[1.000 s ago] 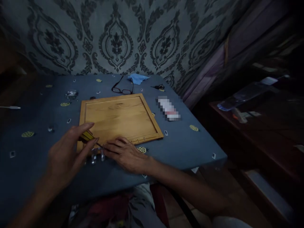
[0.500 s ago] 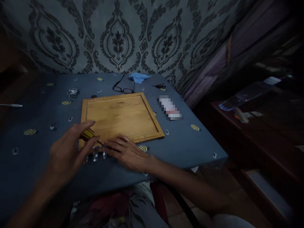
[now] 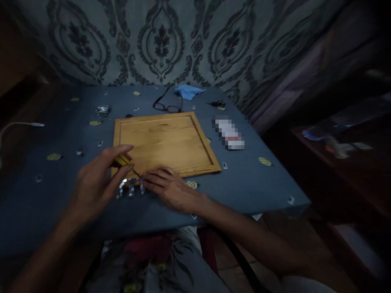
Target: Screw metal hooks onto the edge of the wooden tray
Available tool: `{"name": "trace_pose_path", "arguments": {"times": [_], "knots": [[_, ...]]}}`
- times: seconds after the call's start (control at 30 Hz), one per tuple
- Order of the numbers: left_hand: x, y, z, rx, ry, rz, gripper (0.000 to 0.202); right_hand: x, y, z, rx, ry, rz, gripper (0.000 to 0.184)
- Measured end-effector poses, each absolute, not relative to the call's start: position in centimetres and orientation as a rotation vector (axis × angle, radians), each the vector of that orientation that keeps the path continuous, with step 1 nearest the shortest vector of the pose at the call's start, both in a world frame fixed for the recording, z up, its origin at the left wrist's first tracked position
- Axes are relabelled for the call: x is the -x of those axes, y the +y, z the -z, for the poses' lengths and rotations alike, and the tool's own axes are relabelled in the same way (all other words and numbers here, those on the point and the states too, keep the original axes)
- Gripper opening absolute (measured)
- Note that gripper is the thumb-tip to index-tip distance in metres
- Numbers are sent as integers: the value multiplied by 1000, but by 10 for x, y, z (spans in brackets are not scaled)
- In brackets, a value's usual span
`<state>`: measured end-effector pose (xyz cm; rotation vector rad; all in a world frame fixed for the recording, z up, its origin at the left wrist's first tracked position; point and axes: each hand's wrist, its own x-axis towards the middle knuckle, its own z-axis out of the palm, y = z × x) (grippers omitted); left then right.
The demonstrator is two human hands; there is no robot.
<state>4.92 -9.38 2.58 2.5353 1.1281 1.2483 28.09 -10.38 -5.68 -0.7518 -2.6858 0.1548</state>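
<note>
My left hand (image 3: 99, 177) is closed around the yellow handle of a screwdriver (image 3: 122, 159). The shaft slants down to the right, its tip at the near edge of a wooden cabinet door (image 3: 165, 140) with a raised frame, lying flat. Right at that tip are the bunched fingers of my right hand (image 3: 169, 187), which rests against the door's near edge; whatever they pinch is hidden. Shiny metal hinge parts (image 3: 131, 188) stick out from the near edge, between my two hands.
Beyond the door lie eyeglasses (image 3: 167, 108), a blue cloth (image 3: 189, 92) and a small dark object (image 3: 217, 103). A blurred-out packet (image 3: 229, 133) is to the right. On the left are shiny metal parts (image 3: 103, 110) and a white cable (image 3: 30, 124). The blue-covered table (image 3: 244, 191) ends near my lap.
The whole scene has shifted slightly right and up as the camera view turned. Both hands keep their places at the door's near edge, with the screwdriver still in my left hand.
</note>
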Motion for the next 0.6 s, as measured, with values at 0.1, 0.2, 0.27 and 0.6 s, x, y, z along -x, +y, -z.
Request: {"name": "trace_pose_path", "arguments": {"times": [0.1, 0.2, 0.27, 0.6], "knots": [[-46, -95, -31, -2425, 1076, -1150, 40, -281, -103, 62, 736, -2615, -154, 41], [-46, -101, -36, -2272, 1193, -1197, 40, -282, -102, 66, 701, -2579, -143, 40], [-46, -106, -40, -2187, 1263, -1274, 41, -282, -102, 67, 692, -2562, -134, 38], [-45, -109, -30, -2315, 1281, -1149, 39, -282, -103, 62, 720, -2584, -150, 38]]}}
